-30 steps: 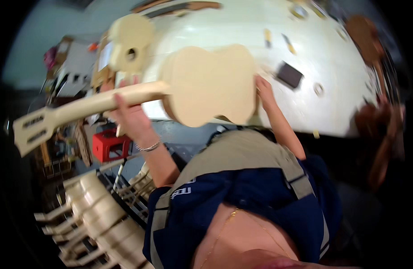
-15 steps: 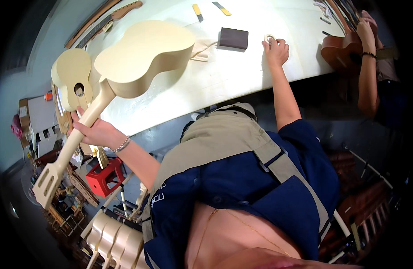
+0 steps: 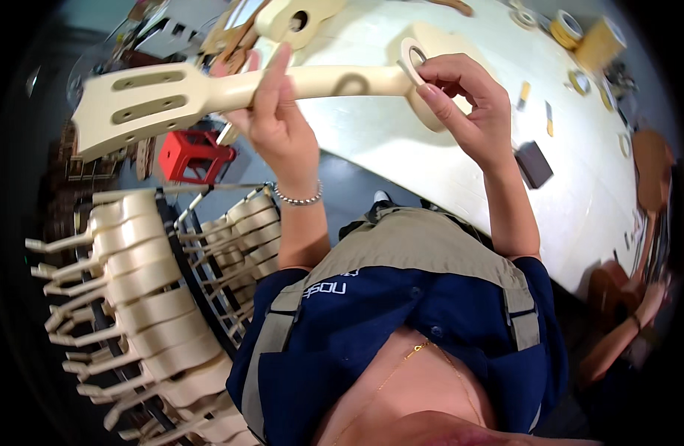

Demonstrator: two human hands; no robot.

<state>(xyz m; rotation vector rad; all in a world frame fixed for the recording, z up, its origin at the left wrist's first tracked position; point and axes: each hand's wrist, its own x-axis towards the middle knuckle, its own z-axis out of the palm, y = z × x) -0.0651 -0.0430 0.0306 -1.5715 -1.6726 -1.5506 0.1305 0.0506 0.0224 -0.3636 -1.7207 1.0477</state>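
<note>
White lettering (image 3: pixel 323 289) crosses the navy cloth shirt (image 3: pixel 379 316); the left hand (image 3: pixel 281 132), fingers parted, grips a cream wooden guitar neck (image 3: pixel 323 81); the right hand (image 3: pixel 475 104) pinches a pale tape ring (image 3: pixel 406 59)

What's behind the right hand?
Behind the right hand, which holds a pale ring, parts of the guitar body and white table show; what the hand covers cannot be seen.
</note>
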